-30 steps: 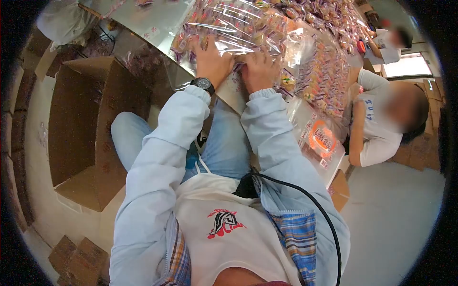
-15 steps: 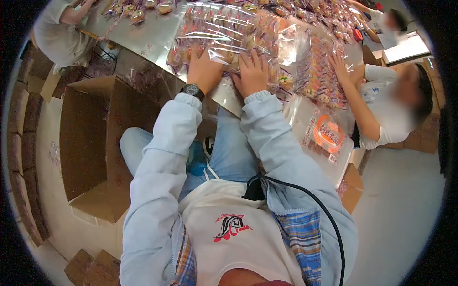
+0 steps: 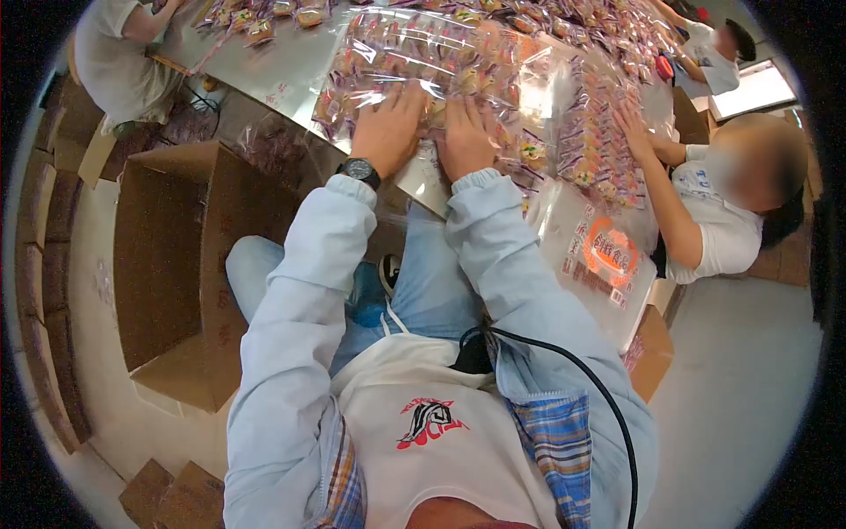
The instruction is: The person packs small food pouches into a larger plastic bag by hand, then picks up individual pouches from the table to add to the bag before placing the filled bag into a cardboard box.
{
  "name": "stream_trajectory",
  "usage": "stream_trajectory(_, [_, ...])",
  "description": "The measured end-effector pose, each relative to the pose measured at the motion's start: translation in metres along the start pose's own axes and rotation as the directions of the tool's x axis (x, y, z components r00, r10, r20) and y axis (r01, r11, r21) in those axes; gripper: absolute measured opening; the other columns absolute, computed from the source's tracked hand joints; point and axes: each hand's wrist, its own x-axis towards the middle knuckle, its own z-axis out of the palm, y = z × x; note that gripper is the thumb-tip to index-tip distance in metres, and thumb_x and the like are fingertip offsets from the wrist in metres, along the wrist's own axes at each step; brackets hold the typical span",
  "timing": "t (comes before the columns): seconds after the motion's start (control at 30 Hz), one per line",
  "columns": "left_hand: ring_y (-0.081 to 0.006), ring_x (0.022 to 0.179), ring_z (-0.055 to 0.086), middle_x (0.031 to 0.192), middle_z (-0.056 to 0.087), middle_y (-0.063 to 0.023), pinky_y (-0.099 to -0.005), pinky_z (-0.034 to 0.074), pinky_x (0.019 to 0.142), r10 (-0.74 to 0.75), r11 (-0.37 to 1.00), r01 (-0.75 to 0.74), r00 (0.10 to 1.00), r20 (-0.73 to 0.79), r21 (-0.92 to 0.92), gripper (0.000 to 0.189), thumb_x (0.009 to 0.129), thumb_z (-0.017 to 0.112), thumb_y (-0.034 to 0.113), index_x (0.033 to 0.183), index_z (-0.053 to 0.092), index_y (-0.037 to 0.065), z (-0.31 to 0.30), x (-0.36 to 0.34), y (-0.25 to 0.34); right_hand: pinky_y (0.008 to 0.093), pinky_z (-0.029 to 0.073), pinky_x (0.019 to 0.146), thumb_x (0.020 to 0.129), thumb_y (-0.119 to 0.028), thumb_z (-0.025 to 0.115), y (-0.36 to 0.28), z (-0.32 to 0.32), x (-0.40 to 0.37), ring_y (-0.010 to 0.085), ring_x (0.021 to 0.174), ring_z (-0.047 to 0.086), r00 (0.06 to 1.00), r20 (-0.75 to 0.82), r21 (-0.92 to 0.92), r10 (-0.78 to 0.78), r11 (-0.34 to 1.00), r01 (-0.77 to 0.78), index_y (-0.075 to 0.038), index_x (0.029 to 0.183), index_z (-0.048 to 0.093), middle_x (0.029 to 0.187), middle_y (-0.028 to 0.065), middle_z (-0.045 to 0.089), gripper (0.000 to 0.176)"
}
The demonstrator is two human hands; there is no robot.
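Note:
A big clear plastic bag (image 3: 414,57) filled with rows of small wrapped snacks lies on the metal table in front of me. My left hand (image 3: 389,132), with a black watch at the wrist, rests on the near left part of this bag, fingers stretched forward. Beside it, my right hand (image 3: 467,137) presses flat on the bag's near edge, its fingers also extended. Neither hand is wrapped around anything. Just right of my right hand are a few loose wrapped snacks (image 3: 532,150) and a second filled clear bag (image 3: 595,123), touched by a co-worker's hands.
An open cardboard box (image 3: 167,264) stands on the floor at my left. Flat printed plastic bags (image 3: 599,256) hang over the table edge at right. More wrapped snacks (image 3: 564,22) are heaped at the back. A co-worker (image 3: 723,203) sits at right; others are farther off.
My hands stay on the bag; the left fingers have drawn slightly closer to the right hand. The co-worker at right has shifted a little, hands still on the second bag.

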Motion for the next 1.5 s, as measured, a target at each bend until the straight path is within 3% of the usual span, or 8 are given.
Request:
stream_trajectory(0.07, [-0.0268, 0.138, 0.05, 0.151, 0.053, -0.01, -0.0595, 0.03, 0.116, 0.001, 0.995, -0.005, 0.999, 0.037, 0.103, 0.063, 0.091, 0.069, 0.032, 0.147, 0.05, 0.008, -0.019, -0.006, 0.0, 0.0559, 0.03, 0.12, 0.084, -0.028, 0.071, -0.006, -0.013, 0.002, 0.0331, 0.135, 0.051, 0.999, 0.037, -0.131, -0.025, 0.991, 0.03, -0.002, 0.136, 0.057, 0.135, 0.016, 0.062, 0.06])
stream_trajectory(0.1, [-0.0265, 0.139, 0.049, 0.151, 0.053, -0.0093, -0.0588, 0.03, 0.117, -0.018, 0.995, 0.013, 0.999, 0.052, 0.1, 0.062, 0.092, 0.068, 0.032, 0.147, 0.05, 0.01, -0.026, -0.011, -0.002, 0.0607, 0.024, 0.121, 0.081, -0.036, 0.076, -0.007, -0.016, 0.002, 0.036, 0.147, 0.038, 0.978, 0.208, -0.152, 0.019, 0.988, 0.013, -0.001, 0.15, 0.044, 0.151, 0.0168, 0.05, 0.084])
stream_trajectory(0.33, [-0.0277, 0.138, 0.048, 0.141, 0.056, -0.0062, -0.0693, 0.032, 0.11, 0.002, 0.986, 0.011, 0.997, -0.077, 0.164, 0.06, 0.089, 0.07, 0.049, 0.142, 0.055, 0.025, -0.016, -0.027, -0.022, 0.0531, 0.033, 0.119, 0.079, -0.032, 0.08, -0.009, -0.031, -0.004, 0.0403, 0.142, 0.041, 0.994, -0.016, 0.118, -0.105, 0.987, 0.106, 0.002, 0.141, 0.052, 0.15, 0.0189, 0.049, 0.076])
stream_trajectory(0.5, [-0.0327, 0.143, 0.044, 0.144, 0.055, -0.0065, -0.0708, 0.032, 0.109, -0.027, 0.989, 0.023, 0.999, 0.025, 0.148, 0.062, 0.085, 0.075, 0.044, 0.143, 0.056, 0.031, -0.026, -0.018, -0.017, 0.0516, 0.041, 0.112, 0.079, -0.019, 0.077, -0.014, -0.014, -0.003, 0.0368, 0.133, 0.052, 0.997, -0.074, 0.049, -0.016, 0.999, 0.02, -0.021, 0.139, 0.062, 0.131, 0.012, 0.063, 0.062])
stream_trajectory(0.73, [-0.0346, 0.14, 0.048, 0.145, 0.058, -0.0047, -0.0633, 0.032, 0.115, -0.051, 0.981, 0.053, 0.999, -0.011, 0.185, 0.056, 0.089, 0.073, 0.035, 0.143, 0.059, 0.032, -0.014, -0.018, -0.022, 0.0515, 0.044, 0.108, 0.071, -0.005, 0.069, -0.017, 0.001, 0.001, 0.0345, 0.118, 0.06, 0.975, -0.223, 0.095, -0.023, 0.994, 0.045, -0.011, 0.13, 0.068, 0.119, 0.0104, 0.068, 0.059])
stream_trajectory(0.9, [-0.0348, 0.139, 0.049, 0.144, 0.059, -0.0047, -0.0667, 0.031, 0.114, -0.035, 0.976, 0.041, 0.999, -0.03, 0.213, 0.057, 0.09, 0.071, 0.04, 0.145, 0.058, 0.034, -0.005, -0.022, -0.027, 0.0448, 0.049, 0.104, 0.078, -0.004, 0.067, -0.029, -0.046, -0.043, 0.0341, 0.118, 0.059, 0.985, -0.133, 0.295, -0.113, 0.944, 0.148, 0.002, 0.131, 0.062, 0.138, 0.0161, 0.061, 0.054])
stream_trajectory(1.13, [-0.035, 0.134, 0.053, 0.14, 0.062, -0.0064, -0.0662, 0.036, 0.108, 0.012, 0.971, 0.007, 0.997, -0.079, 0.238, 0.055, 0.09, 0.07, 0.049, 0.142, 0.061, 0.032, -0.003, -0.02, -0.026, 0.0446, 0.056, 0.09, 0.078, -0.016, 0.075, -0.018, -0.087, -0.064, 0.0386, 0.113, 0.059, 0.941, 0.146, 0.114, 0.304, 0.94, -0.322, -0.003, 0.146, 0.052, 0.152, 0.0171, 0.048, 0.073])
stream_trajectory(1.5, [-0.0345, 0.136, 0.052, 0.14, 0.062, -0.0076, -0.0675, 0.036, 0.108, -0.004, 0.971, 0.025, 0.996, -0.087, 0.239, 0.055, 0.09, 0.07, 0.051, 0.142, 0.062, 0.031, -0.007, -0.018, -0.023, 0.0448, 0.056, 0.092, 0.088, -0.016, 0.072, -0.014, -0.034, -0.051, 0.039, 0.124, 0.061, 0.905, 0.052, 0.382, 0.423, 0.829, -0.409, -0.011, 0.137, 0.061, 0.154, 0.0198, 0.046, 0.05])
